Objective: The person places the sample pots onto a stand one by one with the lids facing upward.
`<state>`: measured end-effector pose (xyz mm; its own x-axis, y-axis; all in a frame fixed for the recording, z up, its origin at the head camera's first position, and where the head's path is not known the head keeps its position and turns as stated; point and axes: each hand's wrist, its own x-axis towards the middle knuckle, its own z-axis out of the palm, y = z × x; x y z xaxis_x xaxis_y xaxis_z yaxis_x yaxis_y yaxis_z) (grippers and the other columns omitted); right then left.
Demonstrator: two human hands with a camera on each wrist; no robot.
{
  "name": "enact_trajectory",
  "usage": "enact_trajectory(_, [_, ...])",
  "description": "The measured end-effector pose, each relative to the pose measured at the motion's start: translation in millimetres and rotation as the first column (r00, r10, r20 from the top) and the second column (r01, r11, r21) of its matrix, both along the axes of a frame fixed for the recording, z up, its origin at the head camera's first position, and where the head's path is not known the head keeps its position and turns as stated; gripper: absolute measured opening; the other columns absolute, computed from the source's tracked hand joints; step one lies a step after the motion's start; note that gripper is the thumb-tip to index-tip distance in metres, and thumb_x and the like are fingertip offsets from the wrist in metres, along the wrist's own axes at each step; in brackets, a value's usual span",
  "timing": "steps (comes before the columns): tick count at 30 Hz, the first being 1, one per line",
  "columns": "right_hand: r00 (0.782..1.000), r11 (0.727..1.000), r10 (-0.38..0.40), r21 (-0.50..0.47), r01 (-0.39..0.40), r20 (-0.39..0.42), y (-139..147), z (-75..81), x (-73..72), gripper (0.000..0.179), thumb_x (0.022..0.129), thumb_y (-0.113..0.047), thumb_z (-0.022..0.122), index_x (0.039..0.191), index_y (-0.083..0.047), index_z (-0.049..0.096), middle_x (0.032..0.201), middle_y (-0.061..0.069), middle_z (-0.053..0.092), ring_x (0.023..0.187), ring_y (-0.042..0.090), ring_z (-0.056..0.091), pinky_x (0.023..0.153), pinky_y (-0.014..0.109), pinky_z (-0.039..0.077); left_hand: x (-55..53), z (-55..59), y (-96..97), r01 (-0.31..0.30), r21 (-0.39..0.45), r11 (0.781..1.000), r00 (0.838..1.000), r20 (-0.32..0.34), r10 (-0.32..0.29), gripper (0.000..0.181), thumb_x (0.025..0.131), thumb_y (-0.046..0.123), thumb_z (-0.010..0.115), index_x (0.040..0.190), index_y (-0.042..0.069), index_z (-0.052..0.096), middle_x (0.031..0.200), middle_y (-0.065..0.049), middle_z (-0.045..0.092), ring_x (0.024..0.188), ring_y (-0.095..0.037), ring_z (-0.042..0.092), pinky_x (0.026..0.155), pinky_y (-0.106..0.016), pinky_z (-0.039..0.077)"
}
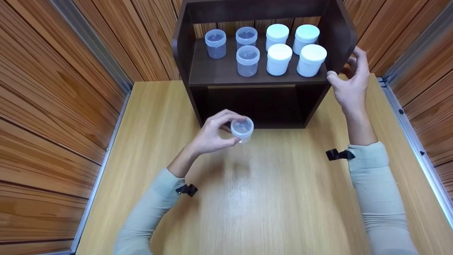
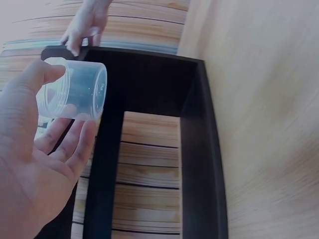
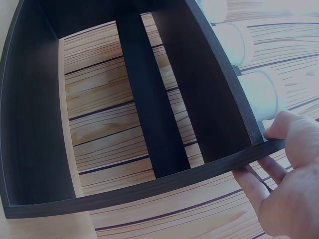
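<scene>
My left hand pinches a clear plastic jar with a translucent lid between thumb and fingers, above the table in front of the shelf. In the left wrist view the jar lies sideways in the picture, thumb on its lid end. My right hand grips the right side panel of a dark brown shelf, thumb in front and fingers behind. The right wrist view shows the thumb of this hand by the panel's edge, close to a white jar.
On the upper board stand several white-lidded jars at the right and three clear jars at the left. The lower compartment is open at the front. Wood-patterned walls enclose the wooden table.
</scene>
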<state>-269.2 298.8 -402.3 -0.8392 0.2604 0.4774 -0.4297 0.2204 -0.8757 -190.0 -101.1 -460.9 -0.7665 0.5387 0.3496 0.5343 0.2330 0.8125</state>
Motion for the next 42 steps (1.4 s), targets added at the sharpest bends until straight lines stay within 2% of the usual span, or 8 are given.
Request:
enact_trajectory(8, [1.000,1.000,-0.001,0.003,0.001,0.002,-0.8,1.2,1.3,0.061,0.094,-0.002,0.071,0.153,-0.018,0.062,0.137,-0.007,0.065,0.126,0.018,0.061,0.106,0.033,0.049,1.4,18.0,-11.0,-0.040,0.011,0.999,0.999,0.002,0.040,0.053,0.092,0.007,0.086,0.144,0.007,0.073,0.142,-0.015,0.071,0.128,-0.025,0.067,0.095,-0.051,0.071])
enact_trajectory(15, [1.000,1.000,-0.007,0.004,0.007,0.010,-1.9,2.7,2.6,0.061,0.095,-0.001,0.070,0.152,-0.018,0.062,0.136,-0.007,0.064,0.126,0.018,0.061,0.107,0.033,0.049,0.7,35.1,-15.7,-0.130,0.061,0.990,0.988,-0.071,0.134,0.052,0.089,0.006,0.086,0.140,0.003,0.075,0.138,-0.019,0.072,0.126,-0.027,0.067,0.090,-0.057,0.069])
enact_trajectory(21, [1.000,1.000,-0.001,-0.013,0.001,-0.002,-5.5,5.9,4.8,0.061,0.093,0.000,0.069,0.151,-0.016,0.063,0.135,-0.007,0.065,0.123,0.018,0.061,0.104,0.032,0.049,-1.0,48.6,-16.1,-0.252,0.147,0.957,0.955,-0.121,0.270,0.052,0.087,0.008,0.087,0.138,0.002,0.076,0.133,-0.019,0.073,0.118,-0.023,0.071,0.084,-0.031,0.068])
enact_trajectory(23, [1.000,1.000,0.000,-0.021,-0.001,-0.004,-7.5,7.8,6.8,0.061,0.092,0.000,0.068,0.151,-0.016,0.064,0.135,-0.007,0.065,0.123,0.017,0.062,0.103,0.032,0.049,-2.0,52.1,-15.1,-0.285,0.171,0.943,0.944,-0.124,0.307,0.053,0.086,0.008,0.087,0.138,0.002,0.075,0.133,-0.019,0.073,0.116,-0.023,0.072,0.083,-0.028,0.067])
enact_trajectory(28, [1.000,1.000,0.000,-0.023,0.000,-0.002,-6.9,6.1,6.0,0.061,0.092,0.000,0.068,0.150,-0.016,0.064,0.135,-0.007,0.065,0.123,0.018,0.062,0.104,0.032,0.049,-6.4,61.0,-11.9,-0.359,0.209,0.909,0.912,-0.127,0.390,0.054,0.086,0.008,0.085,0.138,0.003,0.075,0.133,-0.018,0.073,0.116,-0.025,0.072,0.082,-0.039,0.070])
enact_trajectory(31, [1.000,1.000,-0.001,-0.020,0.001,-0.001,-4.9,3.4,3.3,0.061,0.092,0.000,0.069,0.150,-0.017,0.064,0.134,-0.007,0.066,0.123,0.018,0.062,0.104,0.032,0.049,-10.6,65.8,-10.9,-0.397,0.216,0.892,0.894,-0.129,0.429,0.054,0.086,0.009,0.085,0.139,0.004,0.076,0.133,-0.018,0.072,0.117,-0.024,0.071,0.083,-0.035,0.069])
enact_trajectory(36, [1.000,1.000,-0.005,-0.014,0.005,-0.002,-2.9,1.9,1.6,0.061,0.093,0.000,0.070,0.150,-0.017,0.064,0.135,-0.008,0.065,0.123,0.018,0.062,0.104,0.032,0.050,-19.7,72.8,-8.8,-0.435,0.218,0.873,0.875,-0.125,0.468,0.055,0.087,0.008,0.085,0.141,0.004,0.075,0.134,-0.019,0.072,0.118,-0.023,0.071,0.084,-0.028,0.067])
enact_trajectory(42, [1.000,1.000,-0.005,-0.007,0.005,0.002,-1.6,1.2,0.8,0.061,0.093,-0.001,0.072,0.151,-0.018,0.063,0.137,-0.008,0.065,0.124,0.018,0.062,0.105,0.031,0.051,-31.9,79.7,-4.6,-0.477,0.235,0.847,0.852,-0.112,0.511,0.053,0.089,0.008,0.084,0.141,0.005,0.076,0.136,-0.019,0.072,0.120,-0.022,0.070,0.086,-0.036,0.069])
